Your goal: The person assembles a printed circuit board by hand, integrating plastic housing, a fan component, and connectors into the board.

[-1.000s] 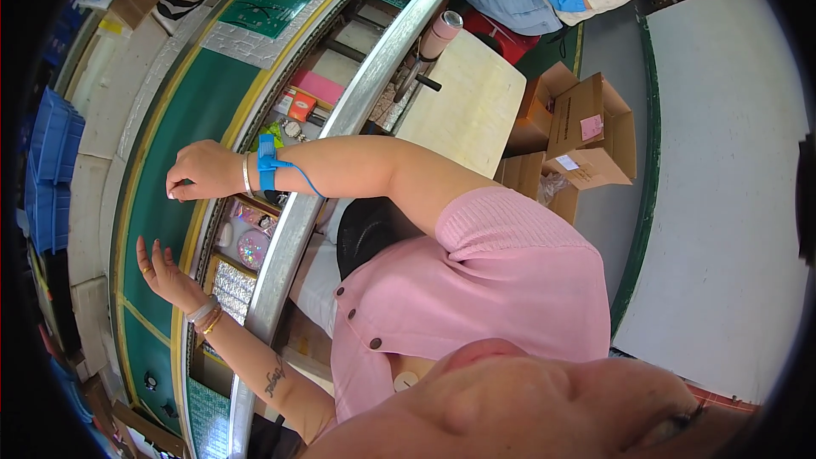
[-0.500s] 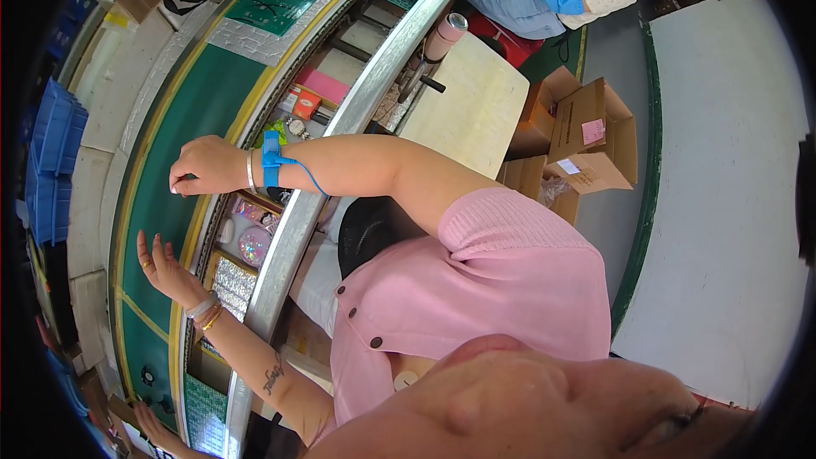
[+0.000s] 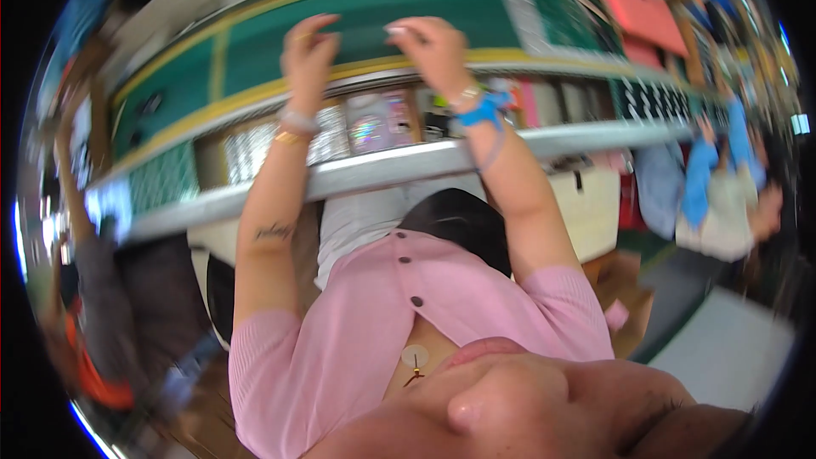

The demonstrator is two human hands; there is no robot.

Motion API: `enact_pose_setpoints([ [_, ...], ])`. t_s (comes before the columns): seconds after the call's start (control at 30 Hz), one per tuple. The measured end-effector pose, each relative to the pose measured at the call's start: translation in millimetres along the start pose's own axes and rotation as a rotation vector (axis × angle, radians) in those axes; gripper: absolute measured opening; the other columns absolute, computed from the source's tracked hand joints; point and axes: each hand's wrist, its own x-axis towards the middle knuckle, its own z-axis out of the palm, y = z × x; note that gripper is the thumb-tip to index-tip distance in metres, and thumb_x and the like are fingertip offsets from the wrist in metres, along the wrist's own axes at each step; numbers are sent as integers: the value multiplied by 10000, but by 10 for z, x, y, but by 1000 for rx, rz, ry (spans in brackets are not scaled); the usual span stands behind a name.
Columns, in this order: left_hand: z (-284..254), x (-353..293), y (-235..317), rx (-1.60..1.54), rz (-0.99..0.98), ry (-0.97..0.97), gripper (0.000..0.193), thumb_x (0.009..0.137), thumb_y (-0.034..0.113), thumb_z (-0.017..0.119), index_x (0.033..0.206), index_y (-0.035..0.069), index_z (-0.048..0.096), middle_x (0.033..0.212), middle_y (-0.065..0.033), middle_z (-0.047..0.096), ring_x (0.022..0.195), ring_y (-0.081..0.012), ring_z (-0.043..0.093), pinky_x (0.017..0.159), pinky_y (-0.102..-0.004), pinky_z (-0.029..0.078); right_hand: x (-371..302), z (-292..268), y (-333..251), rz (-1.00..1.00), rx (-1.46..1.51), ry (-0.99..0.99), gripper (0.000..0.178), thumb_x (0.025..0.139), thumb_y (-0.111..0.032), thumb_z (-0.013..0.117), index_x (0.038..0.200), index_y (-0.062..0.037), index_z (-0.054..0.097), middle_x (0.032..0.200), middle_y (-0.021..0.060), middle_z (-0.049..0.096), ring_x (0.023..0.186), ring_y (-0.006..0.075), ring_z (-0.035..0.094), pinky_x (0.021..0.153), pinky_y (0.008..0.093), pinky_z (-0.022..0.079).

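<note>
My left hand (image 3: pixel 308 59) is over the green belt (image 3: pixel 365 13), its fingers loosely bent and apart, with nothing visible in them. To its right my right hand (image 3: pixel 432 53) hangs over the same belt, fingers loosely bent toward the left hand; blur softens them, and I see nothing held. A gap separates the two hands. Around my right wrist is a blue wrist strap (image 3: pixel 484 110) with a thin cord. Bracelets (image 3: pixel 297 126) circle my left wrist.
A metal rail (image 3: pixel 382 161) runs along the near side. Behind it, a narrow tray holds a glittery round item (image 3: pixel 367 132) and silvery wrap (image 3: pixel 246 153). Green circuit boards (image 3: pixel 163 177) lie at the left. Co-workers sit at both sides; a cardboard box (image 3: pixel 633 310) stands at the right.
The whole view has turned, so the belt now runs across the picture, with blur. My hands are now side by side, and the right hand's fingers look less curled.
</note>
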Motion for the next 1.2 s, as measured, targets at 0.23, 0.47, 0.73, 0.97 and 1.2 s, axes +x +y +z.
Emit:
enact_pose_setpoints([
  [0.23,-345,-190,396,-177,65,-24,340,793,53,636,1125,122,630,1297,-102,428,1052,-174,559,782,-267,512,-55,-112,-43,125,64,-80,157,893,-188,602,907,-64,696,822,51,699,785,189,643,708,294,487],
  [0.47,-2520,-348,-173,1094,162,401,570,810,363,706,1231,24,528,1359,-282,384,1287,-416,341,1053,-490,310,-65,-131,-85,79,48,-143,148,903,-172,599,923,-55,686,834,52,692,796,176,643,720,283,489],
  [0.73,-4366,-643,-645,1396,-820,398,832,853,705,382,1374,58,437,1507,-182,250,1389,-444,156,1098,-541,217,-72,-140,-84,93,5,-149,134,908,-149,595,946,-51,679,845,59,678,791,178,649,709,282,497],
  [0.97,-3919,-1062,-662,1657,-339,-77,697,900,598,418,1272,24,551,1470,-166,333,1379,-428,196,1087,-541,236,-10,-222,-165,74,-19,-59,138,914,-153,590,937,-51,681,847,52,679,803,167,640,728,271,489],
  [1.2,-2467,-849,220,978,196,-268,686,762,413,719,1307,58,501,1470,-221,288,1352,-485,203,1078,-539,263,4,-343,-23,153,-17,30,172,937,-148,561,981,-21,668,875,53,683,836,133,625,777,262,475],
])
